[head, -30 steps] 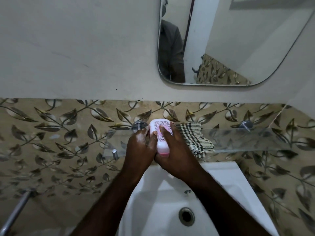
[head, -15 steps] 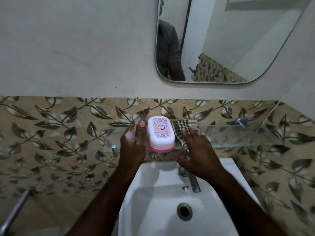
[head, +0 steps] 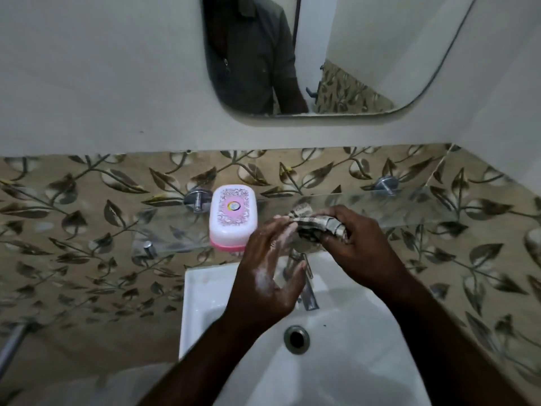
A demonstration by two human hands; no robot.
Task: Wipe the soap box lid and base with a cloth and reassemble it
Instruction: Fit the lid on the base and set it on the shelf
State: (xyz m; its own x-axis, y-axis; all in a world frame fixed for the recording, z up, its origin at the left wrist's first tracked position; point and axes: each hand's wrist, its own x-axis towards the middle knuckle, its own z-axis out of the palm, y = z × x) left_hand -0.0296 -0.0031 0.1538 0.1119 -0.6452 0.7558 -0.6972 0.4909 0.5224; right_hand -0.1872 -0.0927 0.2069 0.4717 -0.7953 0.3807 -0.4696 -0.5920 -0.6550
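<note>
"So where's the box (head: 233, 216) right now?"

"On the glass shelf (head: 439, 210), towards its left end and out at the front edge. The lid is on the pink base, it's closed, and nobody is touching it."

"And the hands?"

"Both are to its right, above the back rim of the sink (head: 202, 291). The right hand (head: 361, 244) has its fingers curled round the bunched cloth (head: 317, 225). The left hand (head: 265, 276) is flat, fingers straight and close together, tips laid against the cloth. There's white lather on its back and fingers."

"Which step is that, then?"

"By the look of it the box is finished — whether it's wiped clean I can't tell, but it's assembled. I'd say the cloth is working on the left fingers, not on the box."

"What does the next move call for?"

"If the lather is to go, the cloth has to travel along the fingers and over the back of that hand. The right hand needs a firm hold so the bundle doesn't drop into the sink. After that the cloth wants a spot on the shelf, clear of the box — it sits close to the front edge, and a knock could tip it off."
</note>
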